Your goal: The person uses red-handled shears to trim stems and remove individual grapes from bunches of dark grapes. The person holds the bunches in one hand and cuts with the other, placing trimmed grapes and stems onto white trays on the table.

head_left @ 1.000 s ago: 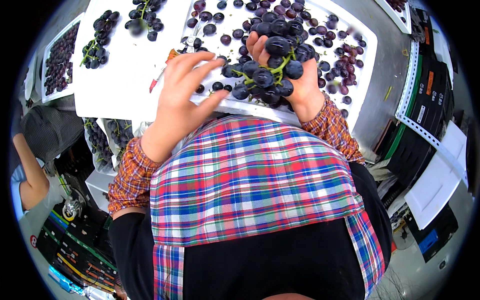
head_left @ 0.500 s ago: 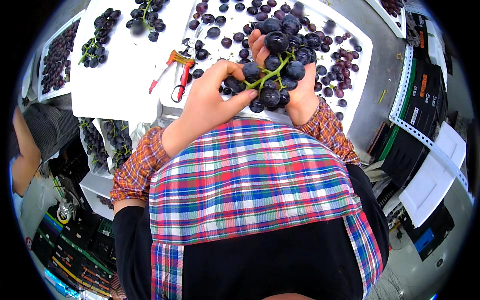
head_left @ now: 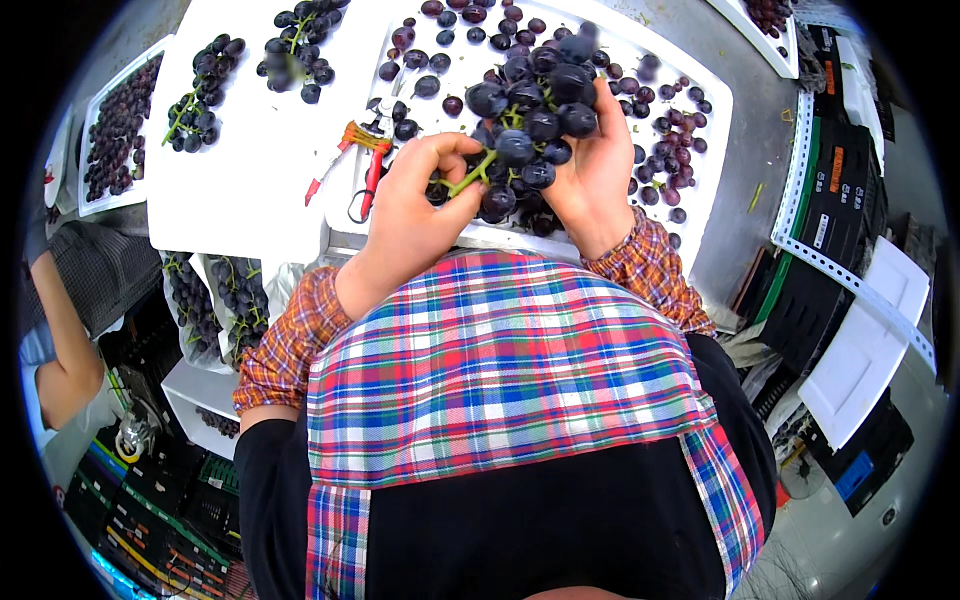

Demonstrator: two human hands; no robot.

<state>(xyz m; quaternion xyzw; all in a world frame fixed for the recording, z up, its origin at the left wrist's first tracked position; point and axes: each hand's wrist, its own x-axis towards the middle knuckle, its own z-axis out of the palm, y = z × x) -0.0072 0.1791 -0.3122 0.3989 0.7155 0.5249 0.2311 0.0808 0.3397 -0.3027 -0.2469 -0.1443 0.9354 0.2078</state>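
A bunch of dark purple grapes (head_left: 515, 148) is held over the near part of a white tray (head_left: 712, 150). My left hand (head_left: 415, 205) pinches its green stem between thumb and fingers, on the bunch's left. On the other side, my right hand (head_left: 592, 175) cradles the grapes; most of its fingers are hidden behind them. Loose grapes in the tray lie around and beyond the bunch. Just left of my left hand, red-handled snips (head_left: 374, 165) rest at the tray's left edge, their tips toward the loose grapes.
A white board (head_left: 245, 190) at left bears two grape bunches (head_left: 300, 45). Beyond it stands another tray (head_left: 85, 205) full of grapes. Bagged grapes (head_left: 240, 295) hang below the board. Black crates (head_left: 840, 200) stand at right. Another person's arm (head_left: 70, 340) shows at far left.
The bunch has turned in my hands, so its stem now points down and left. My right hand's fingertips, seen before above the stem, are now behind the grapes.
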